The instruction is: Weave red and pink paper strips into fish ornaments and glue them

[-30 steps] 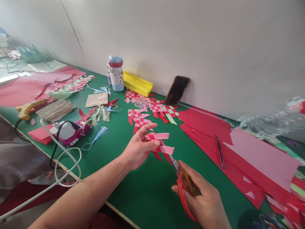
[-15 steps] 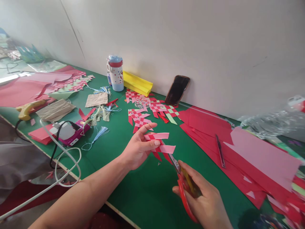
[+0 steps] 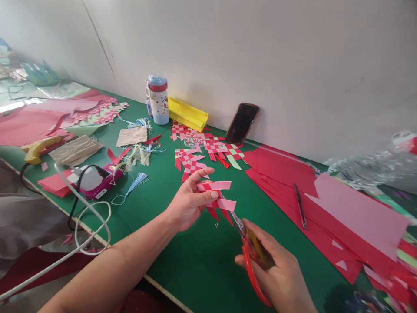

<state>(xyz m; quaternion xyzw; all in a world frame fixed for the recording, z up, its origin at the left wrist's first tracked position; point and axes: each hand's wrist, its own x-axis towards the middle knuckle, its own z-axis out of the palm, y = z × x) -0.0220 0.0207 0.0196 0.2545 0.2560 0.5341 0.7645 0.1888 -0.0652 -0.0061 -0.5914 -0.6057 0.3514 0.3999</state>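
Note:
My left hand (image 3: 190, 202) pinches a woven paper fish (image 3: 224, 204) in red and pink, its loose strips pointing right and down. Scissors (image 3: 251, 265) with red handles are gripped in my right hand (image 3: 276, 269). Their blades lie at the paper's lower right, partly hidden behind the strips. Just below the paper, a tiny pale scrap (image 3: 216, 226) rests on the green table (image 3: 202, 269). Beyond my left fingertips lie several woven checkered paper fish (image 3: 192, 164) in red, pink and green.
A phone (image 3: 243, 123) leans on the wall near a white bottle (image 3: 160, 100) and a yellow folded sheet (image 3: 187, 114). Red paper (image 3: 283, 187) with a craft knife (image 3: 300, 206) lies right. Leftward are a glue gun (image 3: 39, 149), a power strip (image 3: 103, 181), cables and a blue tassel (image 3: 135, 188).
The lower pink strip's end looks slightly shorter than before. My right hand and the scissors have shifted very slightly left; my left hand holds its place.

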